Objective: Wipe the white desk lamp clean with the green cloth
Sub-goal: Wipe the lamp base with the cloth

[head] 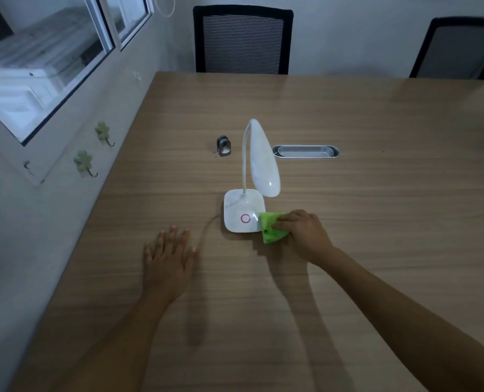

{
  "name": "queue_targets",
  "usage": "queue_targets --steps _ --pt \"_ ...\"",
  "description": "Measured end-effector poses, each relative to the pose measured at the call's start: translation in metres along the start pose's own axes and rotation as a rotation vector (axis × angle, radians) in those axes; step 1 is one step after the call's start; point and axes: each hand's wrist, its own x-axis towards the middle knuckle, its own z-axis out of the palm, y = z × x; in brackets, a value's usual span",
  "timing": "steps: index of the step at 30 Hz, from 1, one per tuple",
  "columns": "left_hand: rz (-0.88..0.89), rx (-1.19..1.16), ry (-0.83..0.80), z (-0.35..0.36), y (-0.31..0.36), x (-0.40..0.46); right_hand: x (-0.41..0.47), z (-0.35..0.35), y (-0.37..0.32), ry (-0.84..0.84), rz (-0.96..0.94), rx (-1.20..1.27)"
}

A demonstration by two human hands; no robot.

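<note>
The white desk lamp (pixel 245 210) stands on the wooden table (pixel 348 207), with a square base bearing a pink ring, a thin bent neck and a long oval head leaning towards me. My right hand (pixel 303 232) grips the folded green cloth (pixel 272 227) and presses it against the base's front right corner. My left hand (pixel 168 257) lies flat on the table, fingers spread, to the left of the base and apart from it. The lamp's thin cable (pixel 206 229) runs from the base's left side towards my left hand.
A small metal clip-like object (pixel 223 146) stands behind the lamp on the left. An oval metal cable port (pixel 305 151) is set into the table at the back right. Two black chairs (pixel 242 41) stand at the far edge. A wall with windows and hooks runs along the left.
</note>
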Motion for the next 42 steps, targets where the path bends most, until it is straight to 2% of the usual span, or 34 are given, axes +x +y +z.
queue_targets --steps 4,7,9,12,15,17,19,22,27,32,38,42 --pt "-0.001 -0.003 -0.004 0.0 0.0 0.0 0.023 -0.01 -0.003 0.243 0.235 0.022" --pt "0.003 0.001 -0.005 0.0 0.0 -0.001 0.048 -0.006 -0.028 0.285 0.28 0.099" --pt "0.003 -0.01 0.005 0.0 0.0 -0.002 0.056 0.001 -0.042 0.232 0.262 0.112" --pt "0.007 -0.009 0.005 -0.001 0.0 -0.001 0.045 0.019 -0.043 0.005 0.203 0.075" --pt "0.005 -0.003 0.005 -0.001 0.0 -0.001 0.023 0.021 -0.023 -0.033 0.229 0.02" --pt "0.003 0.001 0.006 -0.002 0.001 -0.001 0.016 0.014 -0.013 -0.011 0.282 -0.014" --pt "0.0 0.001 0.003 -0.002 0.001 -0.001 0.017 0.005 -0.014 0.081 0.34 -0.002" --pt "-0.005 0.015 -0.006 -0.001 0.001 -0.001 0.021 0.001 -0.032 0.179 0.292 0.008" --pt "-0.002 0.025 0.0 -0.002 0.001 -0.001 0.013 0.015 -0.051 0.101 0.127 -0.034" --pt "-0.002 0.014 0.003 -0.001 0.0 -0.001 -0.009 0.013 -0.026 0.007 0.204 -0.057" --pt "-0.009 -0.026 -0.066 -0.003 -0.004 0.001 0.004 0.003 -0.038 0.099 0.224 0.019" --pt "0.01 -0.061 -0.082 -0.003 -0.006 0.0 0.034 0.0 -0.053 0.174 0.345 0.084"
